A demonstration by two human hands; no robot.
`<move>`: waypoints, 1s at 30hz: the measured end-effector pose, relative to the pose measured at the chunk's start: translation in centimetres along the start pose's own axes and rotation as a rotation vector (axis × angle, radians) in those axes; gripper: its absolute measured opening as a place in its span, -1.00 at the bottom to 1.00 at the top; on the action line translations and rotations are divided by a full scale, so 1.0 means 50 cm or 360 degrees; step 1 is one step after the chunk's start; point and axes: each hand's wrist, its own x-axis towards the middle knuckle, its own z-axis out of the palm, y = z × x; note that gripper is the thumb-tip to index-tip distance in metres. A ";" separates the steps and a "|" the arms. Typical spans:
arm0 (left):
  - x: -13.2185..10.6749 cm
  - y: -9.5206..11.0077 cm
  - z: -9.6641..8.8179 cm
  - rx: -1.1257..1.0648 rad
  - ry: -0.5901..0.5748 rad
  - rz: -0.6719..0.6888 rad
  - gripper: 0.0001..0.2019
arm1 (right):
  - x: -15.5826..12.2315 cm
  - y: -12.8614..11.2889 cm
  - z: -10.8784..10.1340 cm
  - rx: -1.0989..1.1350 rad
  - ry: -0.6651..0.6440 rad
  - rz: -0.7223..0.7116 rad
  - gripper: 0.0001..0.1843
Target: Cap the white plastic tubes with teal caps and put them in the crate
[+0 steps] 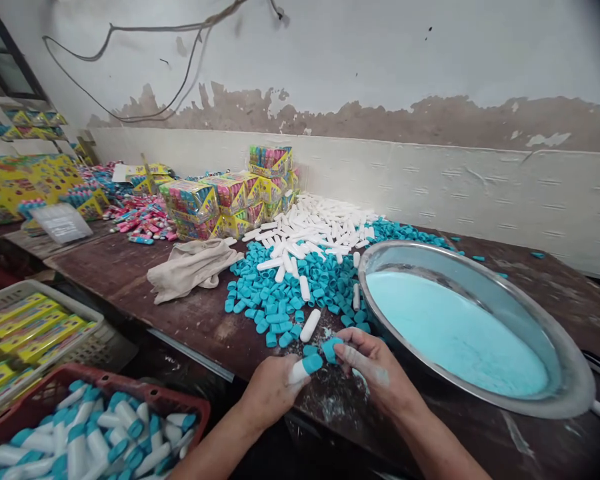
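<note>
My left hand [275, 390] is closed around a white plastic tube with a blue cap [312, 363] on its end. Between the thumb and fingers of my right hand [373, 367] is a loose blue cap [331, 349], held just right of the capped tube. Both hands are over the table's front edge, where pale powder is smeared. A white tube [311, 325] lies just beyond them, before a heap of blue caps [280, 293]. Behind the caps spreads a pile of white tubes [320, 223].
A wide metal basin [567, 373] of light-blue powder stands at right. At lower left, a red crate [145, 393] holds capped tubes; behind it is a pale basket [97, 313] with yellow boxes. A cloth [193, 267] and stacked display boxes [230, 197] lie farther back.
</note>
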 end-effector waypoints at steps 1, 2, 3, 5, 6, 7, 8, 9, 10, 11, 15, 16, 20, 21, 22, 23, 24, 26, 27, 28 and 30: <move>-0.002 0.005 0.003 0.0044 -0.0030 0.0005 -0.87 | -0.008 -0.001 -0.004 -0.0043 -0.0037 -0.0003 -0.70; -0.003 0.009 0.004 0.0087 -0.0053 0.0011 -0.86 | -0.014 -0.001 -0.008 -0.0095 -0.0080 -0.0004 -0.70; -0.004 0.014 0.005 0.0130 -0.0071 0.0016 -0.85 | -0.019 -0.002 -0.012 -0.0146 -0.0117 -0.0001 -0.70; -0.007 0.021 0.005 0.0222 -0.0105 0.0019 -0.83 | -0.026 -0.006 -0.019 -0.0208 -0.0173 0.0041 -0.68; -0.008 0.024 0.005 0.0266 -0.0124 0.0025 -0.83 | -0.028 -0.010 -0.022 -0.0219 -0.0211 0.0083 -0.66; -0.009 0.026 0.005 0.0305 -0.0140 0.0037 -0.82 | -0.031 -0.015 -0.026 -0.0221 -0.0265 0.0140 -0.64; -0.010 0.029 0.005 0.0333 -0.0152 0.0055 -0.82 | -0.032 -0.020 -0.029 -0.0210 -0.0323 0.0198 -0.62; -0.010 0.031 0.006 0.0349 -0.0159 0.0077 -0.82 | -0.034 -0.025 -0.033 -0.0187 -0.0371 0.0247 -0.61; -0.010 0.033 0.008 0.0348 -0.0161 0.0097 -0.82 | -0.034 -0.029 -0.037 -0.0161 -0.0407 0.0281 -0.59; -0.009 0.036 0.010 0.0331 -0.0160 0.0105 -0.82 | -0.035 -0.032 -0.040 -0.0128 -0.0424 0.0297 -0.59; -0.003 0.039 0.016 0.0037 -0.0201 0.0032 -0.81 | -0.037 -0.024 -0.050 0.0050 -0.0297 0.0268 -0.60; -0.002 0.036 0.015 -0.0064 -0.0198 0.0000 -0.80 | -0.039 -0.018 -0.051 0.0085 -0.0242 0.0256 -0.60; -0.007 0.009 -0.006 -0.0263 -0.0032 -0.0073 -0.77 | -0.044 0.014 -0.058 -0.0018 -0.0165 0.0299 -0.65; -0.010 -0.001 -0.015 -0.0273 0.0009 -0.0081 -0.77 | -0.044 0.021 -0.059 -0.0109 -0.0169 0.0316 -0.68; -0.014 -0.011 -0.023 -0.0282 0.0033 -0.0090 -0.77 | -0.043 0.028 -0.059 -0.0210 -0.0167 0.0311 -0.71; -0.018 -0.020 -0.031 -0.0292 0.0052 -0.0106 -0.77 | -0.041 0.033 -0.057 -0.0314 -0.0161 0.0283 -0.75; -0.022 -0.028 -0.037 -0.0302 0.0071 -0.0136 -0.77 | -0.037 0.037 -0.053 -0.0420 -0.0158 0.0235 -0.80; -0.028 -0.040 -0.045 -0.0327 0.0116 -0.0197 -0.74 | -0.024 0.039 -0.041 -0.0647 -0.0181 0.0146 -0.86; -0.031 -0.043 -0.047 -0.0341 0.0139 -0.0217 -0.73 | -0.017 0.038 -0.034 -0.0793 -0.0209 0.0128 -0.86; -0.034 -0.045 -0.047 -0.0350 0.0161 -0.0230 -0.73 | -0.009 0.035 -0.027 -0.0969 -0.0233 0.0133 -0.86; -0.038 -0.048 -0.046 -0.0351 0.0201 -0.0239 -0.72 | 0.003 0.029 -0.016 -0.1357 -0.0231 0.0192 -0.81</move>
